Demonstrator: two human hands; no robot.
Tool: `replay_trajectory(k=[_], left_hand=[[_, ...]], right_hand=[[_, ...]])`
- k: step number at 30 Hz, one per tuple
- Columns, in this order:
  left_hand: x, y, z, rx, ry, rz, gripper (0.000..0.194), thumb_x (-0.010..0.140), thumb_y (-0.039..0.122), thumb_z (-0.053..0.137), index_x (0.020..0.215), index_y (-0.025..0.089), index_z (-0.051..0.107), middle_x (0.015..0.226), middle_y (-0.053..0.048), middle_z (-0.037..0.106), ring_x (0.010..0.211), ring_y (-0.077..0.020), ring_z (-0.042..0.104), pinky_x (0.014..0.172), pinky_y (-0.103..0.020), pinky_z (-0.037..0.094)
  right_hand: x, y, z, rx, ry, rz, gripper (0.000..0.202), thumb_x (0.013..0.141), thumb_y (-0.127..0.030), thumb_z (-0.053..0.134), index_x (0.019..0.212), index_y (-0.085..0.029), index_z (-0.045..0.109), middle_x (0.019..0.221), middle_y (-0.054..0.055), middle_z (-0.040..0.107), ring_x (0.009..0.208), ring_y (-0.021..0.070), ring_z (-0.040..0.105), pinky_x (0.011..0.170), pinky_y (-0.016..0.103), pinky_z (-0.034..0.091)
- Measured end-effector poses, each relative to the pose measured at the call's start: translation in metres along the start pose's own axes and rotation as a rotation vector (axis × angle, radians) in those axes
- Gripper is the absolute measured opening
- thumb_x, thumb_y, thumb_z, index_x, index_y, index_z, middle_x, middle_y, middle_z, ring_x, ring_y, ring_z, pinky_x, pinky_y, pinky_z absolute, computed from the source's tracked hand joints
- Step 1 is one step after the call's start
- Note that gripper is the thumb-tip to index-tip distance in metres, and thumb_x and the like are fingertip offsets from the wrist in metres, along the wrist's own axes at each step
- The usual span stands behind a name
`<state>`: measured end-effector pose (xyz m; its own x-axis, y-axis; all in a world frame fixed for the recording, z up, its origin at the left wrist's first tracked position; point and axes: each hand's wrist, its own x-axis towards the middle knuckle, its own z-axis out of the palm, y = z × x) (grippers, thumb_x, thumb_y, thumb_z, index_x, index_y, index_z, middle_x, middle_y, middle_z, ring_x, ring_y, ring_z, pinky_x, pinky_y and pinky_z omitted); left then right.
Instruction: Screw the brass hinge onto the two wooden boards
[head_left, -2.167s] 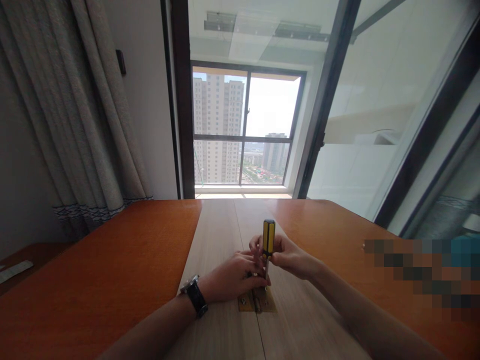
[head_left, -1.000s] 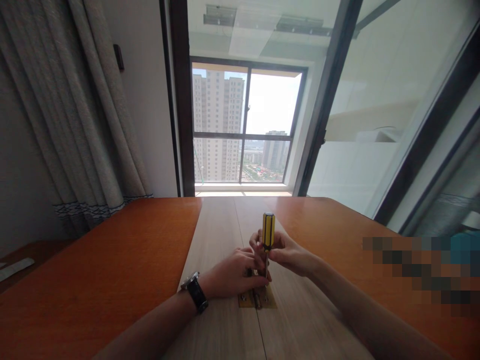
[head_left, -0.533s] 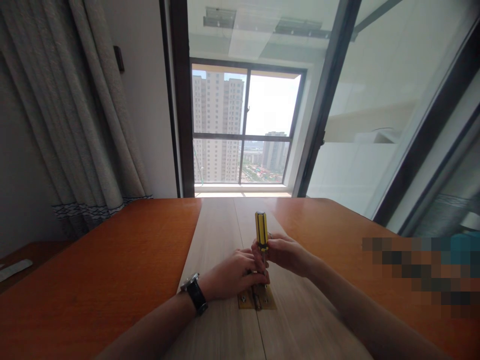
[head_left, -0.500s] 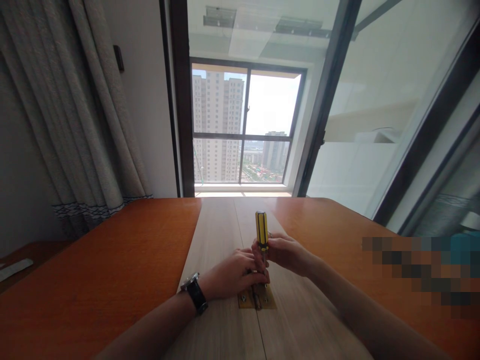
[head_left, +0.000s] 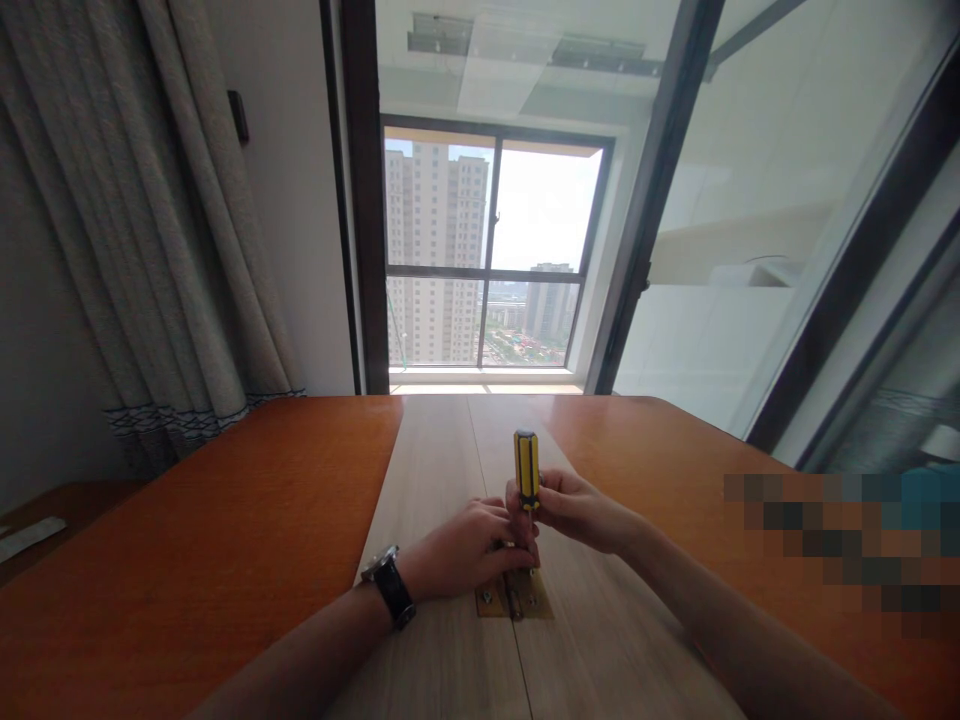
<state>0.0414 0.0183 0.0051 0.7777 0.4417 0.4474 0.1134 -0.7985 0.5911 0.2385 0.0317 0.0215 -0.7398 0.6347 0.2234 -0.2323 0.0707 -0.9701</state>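
A screwdriver [head_left: 528, 468] with a yellow and black handle stands almost upright, its tip pointing down at a brass hinge [head_left: 491, 600]. My right hand [head_left: 574, 508] is closed on the screwdriver around the lower part of its handle. My left hand [head_left: 484, 540], with a watch on the wrist, rests over the hinge. Its thumb and fingers are pinched together at the screwdriver's tip; what they hold is hidden. The hinge lies across the seam between two pale wooden boards [head_left: 442, 460]. Screws show in its near holes, and my left hand covers its far part.
The boards lie lengthwise on an orange-brown wooden table [head_left: 225, 520]. A grey curtain [head_left: 195, 250] hangs at the left. Beyond the table's far edge are dark-framed glass doors and a window [head_left: 551, 210]. A blurred patch covers the right edge.
The screwdriver and my right hand have sunk slightly, and the handle has turned a little. My left hand stays nearly in place over the hinge.
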Motion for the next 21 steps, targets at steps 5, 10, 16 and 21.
replay_trajectory(k=[5,10,16,21], left_hand=[[-0.0006,-0.0007,0.0002,0.014,-0.009,-0.003,0.018,0.092,0.027,0.061,0.088,0.016,0.074,0.097,-0.006,0.074,0.099,-0.0184,0.065,0.1,-0.031,0.043],[-0.0008,-0.0012,0.0012,0.012,0.007,-0.026,0.017,0.091,0.027,0.062,0.085,0.016,0.074,0.096,-0.006,0.074,0.099,-0.0188,0.065,0.099,-0.031,0.044],[-0.0006,0.0006,0.0012,0.024,0.018,-0.009,0.016,0.091,0.026,0.063,0.088,0.015,0.074,0.097,-0.006,0.073,0.099,-0.0187,0.064,0.098,-0.03,0.044],[-0.0016,-0.0023,0.0019,0.014,0.021,-0.029,0.018,0.091,0.029,0.062,0.091,0.016,0.074,0.099,-0.007,0.072,0.102,-0.0196,0.064,0.096,-0.031,0.046]], right_hand=[[0.0017,-0.0036,0.003,-0.08,-0.032,-0.032,0.041,0.083,-0.051,0.069,0.087,-0.01,0.064,0.074,0.005,0.064,0.065,0.0125,0.056,0.06,0.025,0.04],[0.0031,-0.0039,0.0056,-0.107,-0.016,-0.066,0.04,0.082,-0.05,0.071,0.087,-0.01,0.064,0.072,0.004,0.063,0.062,0.0123,0.056,0.059,0.025,0.041],[0.0039,-0.0026,0.008,-0.091,0.071,-0.077,0.038,0.081,-0.049,0.071,0.081,-0.012,0.065,0.071,0.003,0.062,0.062,0.0126,0.056,0.057,0.025,0.042],[0.0024,-0.0016,0.0062,-0.019,0.131,0.013,0.039,0.083,-0.042,0.071,0.107,-0.011,0.068,0.076,0.003,0.064,0.064,0.0115,0.056,0.063,0.027,0.044]])
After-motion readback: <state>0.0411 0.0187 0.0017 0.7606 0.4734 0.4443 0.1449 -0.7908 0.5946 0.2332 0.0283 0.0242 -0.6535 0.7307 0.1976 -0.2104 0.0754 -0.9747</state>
